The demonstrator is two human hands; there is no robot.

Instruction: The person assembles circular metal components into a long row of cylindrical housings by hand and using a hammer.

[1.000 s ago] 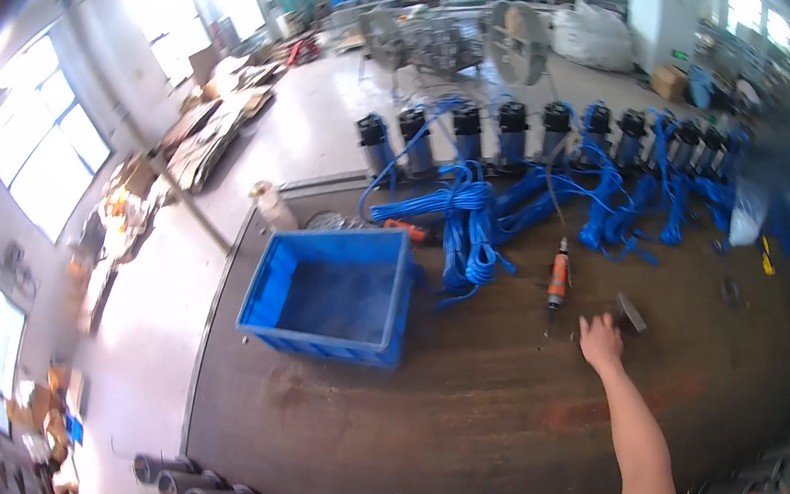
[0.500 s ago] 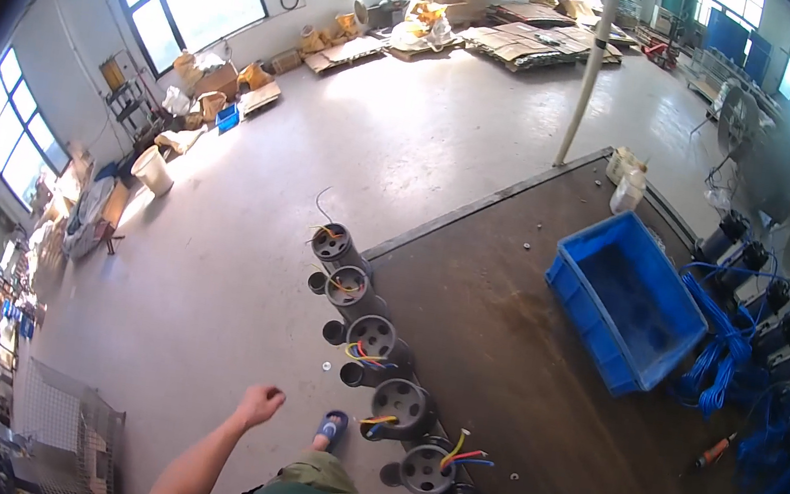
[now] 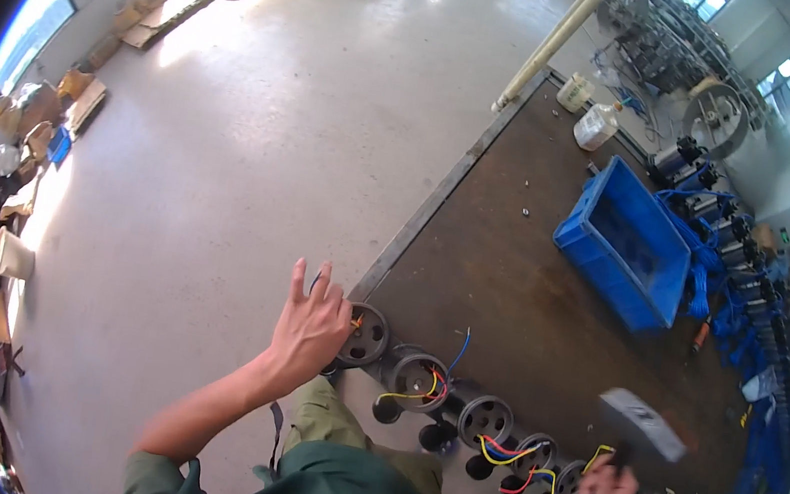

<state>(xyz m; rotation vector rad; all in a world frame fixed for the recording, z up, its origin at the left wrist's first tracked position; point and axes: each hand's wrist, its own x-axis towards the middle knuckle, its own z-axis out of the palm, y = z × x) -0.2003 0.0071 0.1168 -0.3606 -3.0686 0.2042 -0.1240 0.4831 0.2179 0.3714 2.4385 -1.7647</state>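
Observation:
My left hand (image 3: 307, 331) is at the end of a row of dark motor housings, its fingers spread and two of them pointing up. Its edge meets or overlaps the rim of the end housing (image 3: 364, 336), where orange-yellow wire shows; a thin dark strand lies between the fingers. My right hand (image 3: 608, 489) grips the dark handle of a hammer (image 3: 641, 423), whose pale, wide head is blurred above the table. Beside it stand more round housings, such as one (image 3: 485, 419) with red, yellow and blue wires coming out of its top.
The brown table (image 3: 476, 248) has a metal-edged rim. On it are a blue crate (image 3: 637, 246), two whitish bottles (image 3: 596, 126), an orange-handled tool (image 3: 701, 336) and dark units with blue cables (image 3: 711, 226). A pole (image 3: 549, 46) rises at the table's far corner.
The view has turned and come closer to the row's far end. My left hand has moved up to the end housing and opened. The hammer, low at the right before, is now raised above the table.

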